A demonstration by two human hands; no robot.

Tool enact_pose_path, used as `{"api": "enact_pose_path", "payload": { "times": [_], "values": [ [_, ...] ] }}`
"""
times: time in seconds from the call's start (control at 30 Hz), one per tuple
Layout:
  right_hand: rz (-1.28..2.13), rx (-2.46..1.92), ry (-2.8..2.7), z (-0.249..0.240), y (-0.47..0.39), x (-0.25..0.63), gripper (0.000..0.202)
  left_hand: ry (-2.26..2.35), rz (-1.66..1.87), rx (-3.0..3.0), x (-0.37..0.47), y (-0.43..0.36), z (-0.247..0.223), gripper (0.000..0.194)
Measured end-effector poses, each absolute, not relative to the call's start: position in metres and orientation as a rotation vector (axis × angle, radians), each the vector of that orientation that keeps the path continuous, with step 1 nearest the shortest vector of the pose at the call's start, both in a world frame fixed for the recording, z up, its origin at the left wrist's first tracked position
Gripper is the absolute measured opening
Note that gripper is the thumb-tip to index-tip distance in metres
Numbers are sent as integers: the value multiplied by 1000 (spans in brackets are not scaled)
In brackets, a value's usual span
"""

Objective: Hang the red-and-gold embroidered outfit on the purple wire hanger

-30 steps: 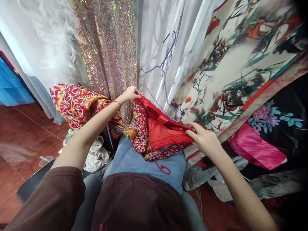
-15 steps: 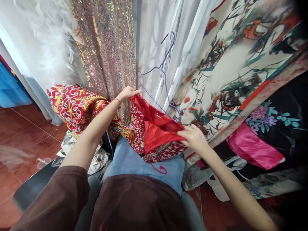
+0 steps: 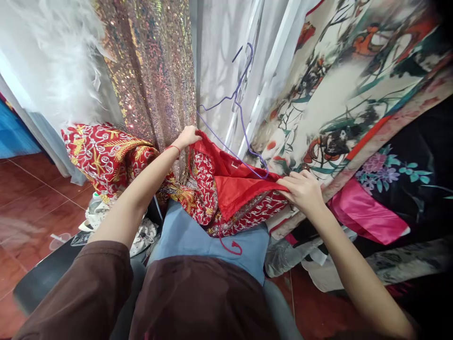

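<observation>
An embroidered red garment (image 3: pixel 203 184) with silver and gold patterning and a plain red lining lies over my lap, its lining showing near the top. My left hand (image 3: pixel 188 136) pinches the garment's left upper edge. At the other end, my right hand (image 3: pixel 300 188) grips the right edge, so the cloth is stretched between both hands. A purple wire hanger (image 3: pixel 244 127) stands with its hook up, its lower bar against the red lining. A dark red cord (image 3: pixel 230 251) dangles from the garment onto the blue cloth (image 3: pixel 180 231) on my lap.
A sequined gold dress (image 3: pixel 159 61) and a white feathered garment (image 3: pixel 71 66) hang ahead on the left. On the right hang a painted-print garment (image 3: pixel 325 108) and a black embroidered one (image 3: pixel 424 189). A black seat (image 3: pixel 42 278) stands at left on the red tiled floor (image 3: pixel 38 198).
My right hand has moved outward to the right, pulling the garment's edge wider and tauter. My left hand keeps its hold. The view has shifted slightly.
</observation>
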State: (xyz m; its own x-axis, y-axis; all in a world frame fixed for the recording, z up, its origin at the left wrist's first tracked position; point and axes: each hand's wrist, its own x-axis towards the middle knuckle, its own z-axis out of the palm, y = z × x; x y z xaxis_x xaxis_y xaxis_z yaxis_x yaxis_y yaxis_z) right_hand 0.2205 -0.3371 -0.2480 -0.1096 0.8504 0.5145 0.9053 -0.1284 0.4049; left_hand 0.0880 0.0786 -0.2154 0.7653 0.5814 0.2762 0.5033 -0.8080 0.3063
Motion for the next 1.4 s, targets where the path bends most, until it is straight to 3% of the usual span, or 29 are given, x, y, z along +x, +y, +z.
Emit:
{"api": "enact_pose_path", "payload": {
  "times": [0.13, 0.2, 0.53, 0.83, 1.1, 1.27, 1.4],
  "values": [
    [-1062, -2025, -2017, -238, -332, 208, 34, 763, 769, 2697, 88, 67, -225, 64],
    [-1064, -2015, -1986, -234, -327, 205, 36, 669, 759, 2802, 88, 65, -226, 68],
    [-1057, -2110, -1731, -210, -298, 205, 47, 544, 554, 3285, 84, 60, -221, 35],
    [-873, -1954, -1711, -164, -243, 230, 39, 395, 439, 3483, 70, 44, -228, 28],
    [-601, -2028, -1474, -174, -210, 200, 30, 502, 470, 3375, 72, 40, -229, 30],
    [-561, -2183, -1411, -175, -205, 195, 32, 557, 550, 3197, 73, 39, -222, 39],
    [-588, -2352, -1495, -178, -200, 199, 28, 727, 708, 2970, 65, 53, -222, 66]
  ]
}}
